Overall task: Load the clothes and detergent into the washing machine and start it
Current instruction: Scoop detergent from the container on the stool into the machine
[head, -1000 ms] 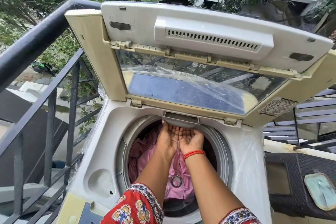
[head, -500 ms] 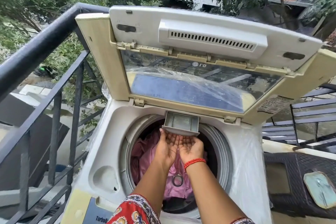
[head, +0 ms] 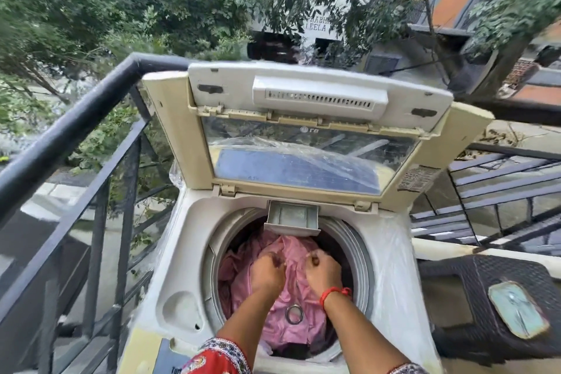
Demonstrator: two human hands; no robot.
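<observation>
The top-load washing machine (head: 182, 255) stands with its lid (head: 318, 94) raised. Its grey detergent drawer (head: 292, 217) is pulled out over the back of the drum and looks empty. Pink clothes (head: 291, 255) fill the drum, with a metal ring (head: 294, 314) lying on them. My left hand (head: 267, 273) and my right hand (head: 323, 272), which wears a red thread at the wrist, are knuckles-up inside the drum. Both have their fingers curled into the pink fabric, which bunches up between them. No detergent container is in view.
A black metal railing (head: 76, 124) runs close along the machine's left side. At the right stands a dark wicker stool (head: 455, 291) with a pale teal object (head: 516, 308) on it. More railing and trees lie behind.
My hands were palm-up under the detergent drawer, which slid out. They have now dropped, turned over and closed on the pink clothes. The camera has tilted up and pulled back.
</observation>
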